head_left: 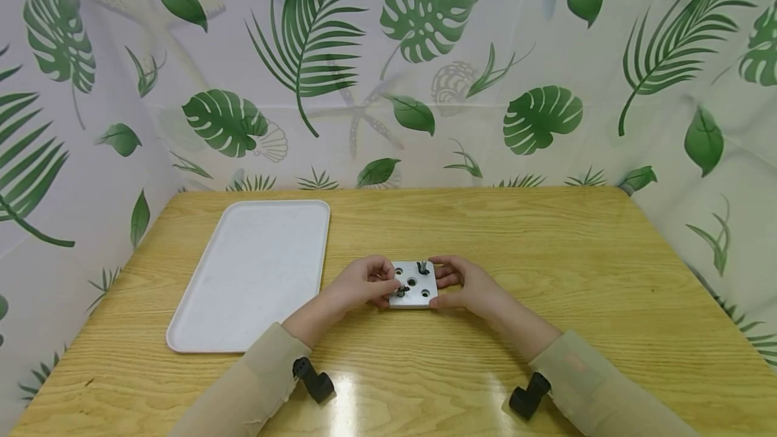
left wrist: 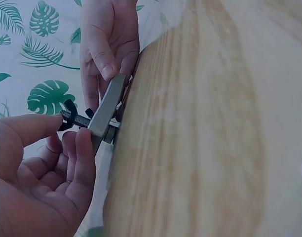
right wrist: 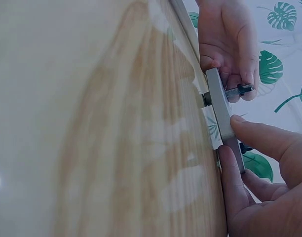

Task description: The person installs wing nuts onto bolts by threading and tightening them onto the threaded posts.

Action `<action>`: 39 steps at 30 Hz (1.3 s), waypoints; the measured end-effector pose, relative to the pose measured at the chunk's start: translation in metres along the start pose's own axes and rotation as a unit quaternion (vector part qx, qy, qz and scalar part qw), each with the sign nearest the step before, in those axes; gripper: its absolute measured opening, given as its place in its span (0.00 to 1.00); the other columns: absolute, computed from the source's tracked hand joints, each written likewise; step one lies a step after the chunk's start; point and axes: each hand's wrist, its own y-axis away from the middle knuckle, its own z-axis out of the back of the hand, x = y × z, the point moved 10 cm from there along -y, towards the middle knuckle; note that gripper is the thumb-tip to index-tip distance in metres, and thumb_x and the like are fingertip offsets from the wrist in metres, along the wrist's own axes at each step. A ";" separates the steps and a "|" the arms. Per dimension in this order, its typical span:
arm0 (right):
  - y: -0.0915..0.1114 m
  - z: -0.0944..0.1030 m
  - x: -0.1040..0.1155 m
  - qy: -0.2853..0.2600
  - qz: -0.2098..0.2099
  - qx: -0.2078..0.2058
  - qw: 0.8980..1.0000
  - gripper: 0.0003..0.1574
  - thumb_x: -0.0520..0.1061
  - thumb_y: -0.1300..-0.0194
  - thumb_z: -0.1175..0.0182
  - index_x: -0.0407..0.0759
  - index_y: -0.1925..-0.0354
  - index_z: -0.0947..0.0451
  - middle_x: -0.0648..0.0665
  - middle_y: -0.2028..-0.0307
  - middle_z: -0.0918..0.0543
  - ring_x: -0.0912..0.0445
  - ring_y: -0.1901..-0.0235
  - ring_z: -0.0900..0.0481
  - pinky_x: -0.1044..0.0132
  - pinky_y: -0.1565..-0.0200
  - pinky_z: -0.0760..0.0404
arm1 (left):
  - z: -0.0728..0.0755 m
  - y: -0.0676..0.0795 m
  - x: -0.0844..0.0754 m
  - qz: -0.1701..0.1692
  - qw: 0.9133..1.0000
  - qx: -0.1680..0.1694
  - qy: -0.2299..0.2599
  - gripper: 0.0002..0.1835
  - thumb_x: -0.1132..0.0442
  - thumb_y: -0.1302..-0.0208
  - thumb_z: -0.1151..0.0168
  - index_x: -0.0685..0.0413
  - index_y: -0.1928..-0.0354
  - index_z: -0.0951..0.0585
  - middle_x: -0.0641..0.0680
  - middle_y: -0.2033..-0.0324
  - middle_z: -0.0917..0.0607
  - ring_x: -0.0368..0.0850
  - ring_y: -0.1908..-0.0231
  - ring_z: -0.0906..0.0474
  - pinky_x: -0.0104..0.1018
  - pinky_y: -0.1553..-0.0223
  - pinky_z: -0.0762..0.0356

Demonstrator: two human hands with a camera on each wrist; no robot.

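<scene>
A square metal plate [head_left: 409, 271] with several round holes sits in front of me between both hands. Two bolts stick up through it, each carrying a black wing nut: one near the far right corner [head_left: 423, 267], the other at the near left [head_left: 401, 291]. My left hand [head_left: 364, 280] pinches the near-left wing nut [left wrist: 68, 114] at the bolt's threaded end, some fingers along the plate's edge. With thumb and fingers, my right hand [head_left: 466, 286] grips the plate's right side. A bolt head [right wrist: 207, 99] shows under the plate, close over the table.
On the left of the wooden table [head_left: 546, 248] lies a white tray [head_left: 255, 268]. A leaf-patterned cloth [head_left: 388, 73] hangs behind the table and along its sides. Each sleeve carries a black wrist mount [head_left: 313, 380].
</scene>
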 end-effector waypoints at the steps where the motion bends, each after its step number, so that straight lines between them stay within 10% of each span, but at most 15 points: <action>1: 0.000 0.000 0.000 -0.001 0.000 0.000 1.000 0.52 0.34 0.39 0.23 0.35 0.22 0.36 0.33 0.39 0.22 0.46 0.42 0.22 0.66 0.47 0.20 | 0.000 0.000 0.000 -0.002 1.000 0.001 0.001 0.05 0.67 0.23 0.37 0.62 0.58 0.23 0.50 0.65 0.20 0.38 0.68 0.21 0.32 0.64 0.13; 39: 0.000 0.000 0.000 -0.002 0.008 0.003 1.000 0.52 0.34 0.39 0.23 0.34 0.22 0.36 0.33 0.39 0.22 0.45 0.41 0.21 0.66 0.46 0.21 | -0.001 -0.002 0.001 -0.005 1.000 0.013 -0.018 0.11 0.68 0.25 0.36 0.68 0.47 0.16 0.52 0.64 0.17 0.38 0.70 0.21 0.30 0.67 0.17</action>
